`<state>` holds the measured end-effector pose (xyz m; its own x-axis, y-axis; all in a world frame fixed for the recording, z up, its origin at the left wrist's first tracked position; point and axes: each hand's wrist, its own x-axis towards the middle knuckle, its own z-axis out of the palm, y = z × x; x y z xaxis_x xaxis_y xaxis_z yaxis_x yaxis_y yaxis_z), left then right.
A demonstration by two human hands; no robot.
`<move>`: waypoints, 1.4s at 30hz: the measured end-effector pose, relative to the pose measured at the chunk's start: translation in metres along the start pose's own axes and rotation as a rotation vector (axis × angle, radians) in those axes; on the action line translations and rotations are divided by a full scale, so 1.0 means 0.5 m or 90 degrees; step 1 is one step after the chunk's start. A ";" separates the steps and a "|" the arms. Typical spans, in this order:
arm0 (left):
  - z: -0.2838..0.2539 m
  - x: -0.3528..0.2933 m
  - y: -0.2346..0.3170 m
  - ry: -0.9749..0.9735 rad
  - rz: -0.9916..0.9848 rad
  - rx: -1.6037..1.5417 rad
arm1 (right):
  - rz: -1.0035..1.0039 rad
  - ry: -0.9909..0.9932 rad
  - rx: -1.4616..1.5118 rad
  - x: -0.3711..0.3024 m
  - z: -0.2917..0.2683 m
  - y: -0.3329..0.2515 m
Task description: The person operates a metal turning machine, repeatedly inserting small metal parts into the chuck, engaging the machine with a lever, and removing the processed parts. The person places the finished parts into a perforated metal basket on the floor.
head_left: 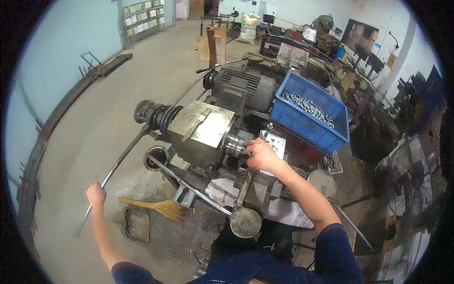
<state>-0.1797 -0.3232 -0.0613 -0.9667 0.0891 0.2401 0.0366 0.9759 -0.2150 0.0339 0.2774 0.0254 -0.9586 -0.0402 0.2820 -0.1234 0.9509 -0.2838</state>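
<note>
My left hand [96, 194] is closed round a long bare metal lever [122, 158], near its lower end. This lever slants up to the ringed shaft end [153, 115] of a small lathe-like machine. My right hand [263, 155] is at the round steel collet nose [233, 146] on the right side of the boxy headstock [203, 125]. Its fingers are bent together at the nose opening; whatever is between them is hidden. Just behind that hand sits a light metal plate [276, 143] with small bits on it.
A blue crate [302, 127] of small shiny metal parts stands right of the motor [243, 87]. A second lever [203, 195] with a round disc [246, 222] crosses in front of me. A straw broom [165, 208] and a dustpan [137, 225] lie on the floor.
</note>
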 end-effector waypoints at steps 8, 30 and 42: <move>0.025 -0.136 0.372 -0.005 -0.014 -0.723 | 0.056 0.178 -0.006 -0.236 -0.139 0.062; 0.024 -0.099 0.423 -0.319 0.127 -0.651 | 1.008 -0.070 -0.357 -1.171 -0.157 0.193; -0.072 -0.137 0.579 -0.314 -0.077 -0.996 | 1.008 0.282 0.484 -1.046 0.042 -0.176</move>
<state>-0.0940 -0.0395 -0.1058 -0.9541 0.2327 -0.1885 -0.1315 0.2401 0.9618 0.5408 0.2082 -0.1162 -0.1564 0.8622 -0.4817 0.5402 -0.3337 -0.7726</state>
